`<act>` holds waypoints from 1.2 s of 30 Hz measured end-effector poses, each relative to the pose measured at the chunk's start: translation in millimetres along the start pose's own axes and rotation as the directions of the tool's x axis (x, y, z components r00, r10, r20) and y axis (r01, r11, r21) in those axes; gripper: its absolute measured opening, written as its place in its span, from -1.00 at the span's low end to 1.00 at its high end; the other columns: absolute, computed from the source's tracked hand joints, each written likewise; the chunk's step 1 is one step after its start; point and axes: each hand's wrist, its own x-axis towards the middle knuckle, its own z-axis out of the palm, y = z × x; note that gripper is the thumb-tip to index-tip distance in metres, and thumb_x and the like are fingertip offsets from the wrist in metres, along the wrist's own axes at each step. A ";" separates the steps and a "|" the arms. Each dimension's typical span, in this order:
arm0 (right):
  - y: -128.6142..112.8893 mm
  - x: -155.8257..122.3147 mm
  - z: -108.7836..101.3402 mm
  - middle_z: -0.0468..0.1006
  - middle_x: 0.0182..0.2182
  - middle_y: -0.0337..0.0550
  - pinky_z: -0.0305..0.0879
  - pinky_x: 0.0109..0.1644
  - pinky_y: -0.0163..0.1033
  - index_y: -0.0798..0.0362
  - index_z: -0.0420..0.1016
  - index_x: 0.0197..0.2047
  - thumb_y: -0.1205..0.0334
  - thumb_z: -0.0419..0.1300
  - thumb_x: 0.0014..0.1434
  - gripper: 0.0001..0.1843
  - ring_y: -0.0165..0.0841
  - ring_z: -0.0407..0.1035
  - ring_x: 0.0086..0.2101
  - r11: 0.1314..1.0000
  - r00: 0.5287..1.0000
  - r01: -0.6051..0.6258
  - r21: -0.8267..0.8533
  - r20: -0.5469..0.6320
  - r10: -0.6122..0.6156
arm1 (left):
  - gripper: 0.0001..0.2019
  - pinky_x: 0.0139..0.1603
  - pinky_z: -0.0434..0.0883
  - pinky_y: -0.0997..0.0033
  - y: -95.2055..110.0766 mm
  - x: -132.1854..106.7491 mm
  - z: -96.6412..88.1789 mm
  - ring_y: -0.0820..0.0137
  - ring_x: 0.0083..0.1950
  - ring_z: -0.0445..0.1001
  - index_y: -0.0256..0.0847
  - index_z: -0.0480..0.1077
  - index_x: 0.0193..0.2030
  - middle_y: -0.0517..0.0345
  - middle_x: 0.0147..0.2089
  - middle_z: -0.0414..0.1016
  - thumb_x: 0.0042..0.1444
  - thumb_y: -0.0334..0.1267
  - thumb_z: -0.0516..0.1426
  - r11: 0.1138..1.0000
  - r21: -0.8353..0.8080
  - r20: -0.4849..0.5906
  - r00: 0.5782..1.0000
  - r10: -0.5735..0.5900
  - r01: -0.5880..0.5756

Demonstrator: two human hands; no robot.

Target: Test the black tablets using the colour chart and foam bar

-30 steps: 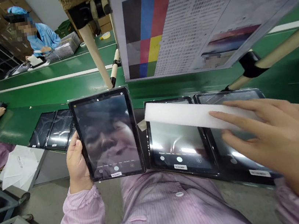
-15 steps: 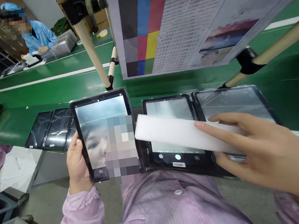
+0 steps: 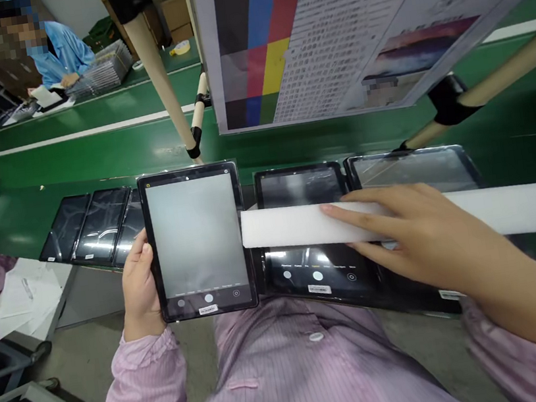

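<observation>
My left hand [image 3: 138, 282] grips a tablet [image 3: 198, 237] by its left edge, thumb at the front. Its screen is lit pale grey with camera controls along the bottom and a small label below. Across from it, my right hand [image 3: 401, 229] holds a long white foam bar [image 3: 291, 225] level, fingers along its near side. The bar's left end reaches the held tablet's right edge; whether they touch I cannot tell. Behind and under the bar lies a second tablet [image 3: 303, 186], its camera controls lit. Beside it, a third tablet [image 3: 408, 168] is partly covered by my right hand and the bar.
Several dark tablets [image 3: 102, 227] lie at left on the green bench [image 3: 107, 157]. A printed colour chart [image 3: 305, 42] hangs on a pipe frame [image 3: 158, 76] above. White papers [image 3: 26, 295] rest at lower left. A co-worker in blue [image 3: 60, 54] sits across the bench.
The foam bar has swung from a slant to level with my right hand. The held tablet shifted slightly right, and its screen went from a reflected-looking face to plain grey. A co-worker's hand left the far left.
</observation>
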 end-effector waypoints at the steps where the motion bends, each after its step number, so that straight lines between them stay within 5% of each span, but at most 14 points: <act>1: -0.3 -0.7 1.0 0.49 0.02 0.07 0.29 -0.14 -0.05 -0.04 0.28 0.31 0.29 0.15 0.32 -0.50 -0.10 0.42 -0.11 1.000 1.000 -0.002 0.004 0.002 0.002 | -0.64 0.09 0.53 0.32 -1.6 0.7 -0.6 0.28 0.03 0.62 -0.05 0.55 0.09 0.08 0.04 0.65 0.15 -0.10 0.32 1.000 -0.004 0.009 1.000 -0.006 0.006; 10: 2.9 -7.9 -2.6 0.48 0.01 0.08 0.28 -0.13 -0.03 -0.06 0.23 0.32 0.30 0.17 0.31 -0.46 -0.08 0.44 -0.12 0.999 0.999 -0.037 -0.027 -0.005 0.037 | -0.62 -0.01 0.55 0.39 -7.3 -0.2 -4.2 0.31 -0.05 0.64 -0.07 0.57 0.04 0.09 0.00 0.66 0.08 -0.07 0.36 1.000 -0.004 -0.072 0.997 0.017 -0.018; 17: 14.6 -25.0 -8.4 0.50 -0.03 0.04 0.26 -0.25 -0.12 -0.21 -0.03 0.50 0.21 0.22 0.29 -0.20 -0.14 0.46 -0.20 0.982 0.988 -0.151 -0.113 -0.031 0.148 | -0.65 -0.15 0.58 0.42 -3.8 -4.2 -0.3 0.34 -0.16 0.65 -0.03 0.60 0.00 0.14 -0.09 0.68 0.05 -0.10 0.38 0.999 -0.050 -0.037 0.999 -0.013 0.011; 24: 18.4 -38.0 -9.3 0.51 -0.04 0.05 0.25 -0.34 -0.16 -0.17 0.00 0.50 0.21 0.25 0.27 -0.18 -0.18 0.45 -0.25 0.977 0.984 -0.178 -0.121 -0.023 0.176 | -0.62 -0.03 0.58 0.27 -7.2 -2.6 -3.3 0.27 -0.15 0.66 -0.05 0.60 0.00 0.11 -0.09 0.68 0.02 -0.08 0.39 0.998 -0.032 -0.028 0.998 -0.056 0.055; 31: 15.1 -36.6 -7.1 0.50 -0.03 0.07 0.35 -0.29 -0.12 -0.15 0.04 0.49 0.20 0.28 0.24 -0.17 -0.19 0.43 -0.29 0.979 0.982 -0.188 -0.083 -0.023 0.187 | -0.48 0.05 0.53 0.17 -35.0 33.3 7.7 0.16 -0.03 0.63 -0.16 0.55 0.08 -0.01 -0.03 0.66 -0.03 -0.01 0.35 0.965 0.184 0.037 0.979 -0.198 0.189; 36: 13.5 -36.9 -10.1 0.48 -0.02 0.09 0.39 -0.26 -0.09 -0.16 -0.02 0.51 0.20 0.25 0.27 -0.16 -0.15 0.46 -0.26 0.976 0.978 -0.207 -0.069 -0.007 0.207 | -0.52 0.17 0.44 0.00 -51.6 44.5 10.3 0.11 0.06 0.56 -0.19 0.54 0.08 -0.04 -0.06 0.63 0.13 0.06 0.18 0.926 0.358 0.048 0.988 -0.145 0.119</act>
